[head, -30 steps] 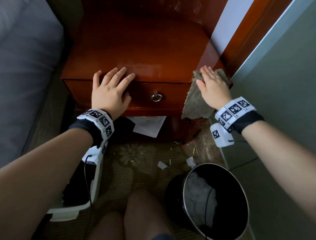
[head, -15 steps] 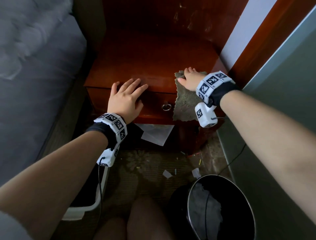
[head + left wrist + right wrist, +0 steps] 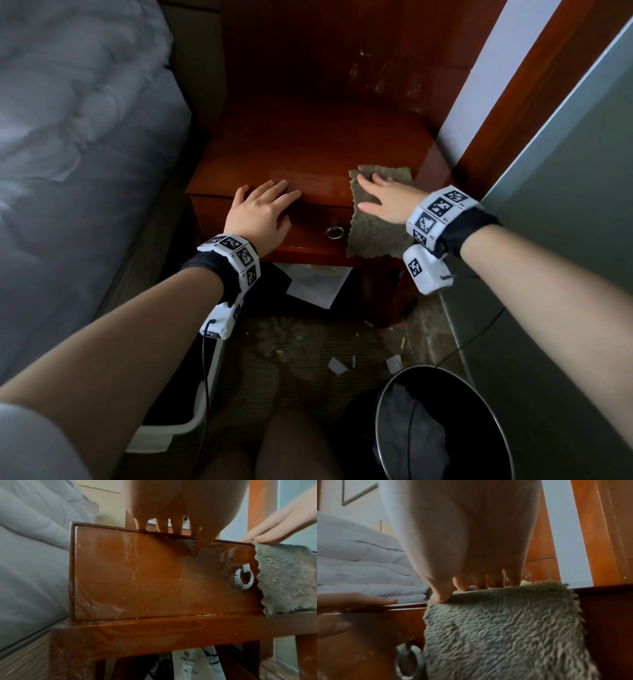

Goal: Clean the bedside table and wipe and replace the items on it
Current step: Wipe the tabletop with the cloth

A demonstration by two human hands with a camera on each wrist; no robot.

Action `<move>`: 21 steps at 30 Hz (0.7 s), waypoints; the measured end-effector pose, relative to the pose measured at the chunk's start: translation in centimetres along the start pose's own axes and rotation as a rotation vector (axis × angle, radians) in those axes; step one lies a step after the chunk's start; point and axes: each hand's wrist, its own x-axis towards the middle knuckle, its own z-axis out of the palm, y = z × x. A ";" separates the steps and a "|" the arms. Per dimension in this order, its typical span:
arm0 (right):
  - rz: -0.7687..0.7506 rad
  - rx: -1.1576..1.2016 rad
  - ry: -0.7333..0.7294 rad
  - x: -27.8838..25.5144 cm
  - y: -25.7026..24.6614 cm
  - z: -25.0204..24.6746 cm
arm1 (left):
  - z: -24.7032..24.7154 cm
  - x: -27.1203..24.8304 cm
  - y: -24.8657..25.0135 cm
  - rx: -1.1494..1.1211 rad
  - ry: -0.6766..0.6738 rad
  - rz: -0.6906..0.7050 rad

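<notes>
The red-brown wooden bedside table (image 3: 308, 147) stands between the bed and the wall, its top bare. A grey-green fluffy cloth (image 3: 376, 222) (image 3: 288, 582) (image 3: 505, 628) lies over its front right edge and hangs down the drawer front. My right hand (image 3: 383, 197) (image 3: 471, 547) presses flat on the cloth at the table's edge, fingers straight. My left hand (image 3: 263, 209) (image 3: 171, 507) rests flat on the front edge left of the cloth, thumb down on the drawer front (image 3: 154, 581). A metal ring pull (image 3: 334, 233) (image 3: 243, 580) sits beside the cloth's left edge.
A bed with a white quilt (image 3: 68, 137) lies to the left. A black waste bin (image 3: 445, 428) stands on the floor at lower right, a white basket (image 3: 181, 425) at lower left. Paper (image 3: 315, 284) lies under the table, scraps litter the carpet. A wall (image 3: 565, 240) closes the right side.
My right hand has slid the cloth leftwards along the front edge, from the right corner towards the ring pull. The left hand stays on the edge. The camera has pulled back.
</notes>
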 end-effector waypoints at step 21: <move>-0.031 0.206 0.257 -1.1 -6.1 -6.3 | -12.2 -0.5 -4.8 -0.177 0.035 -0.198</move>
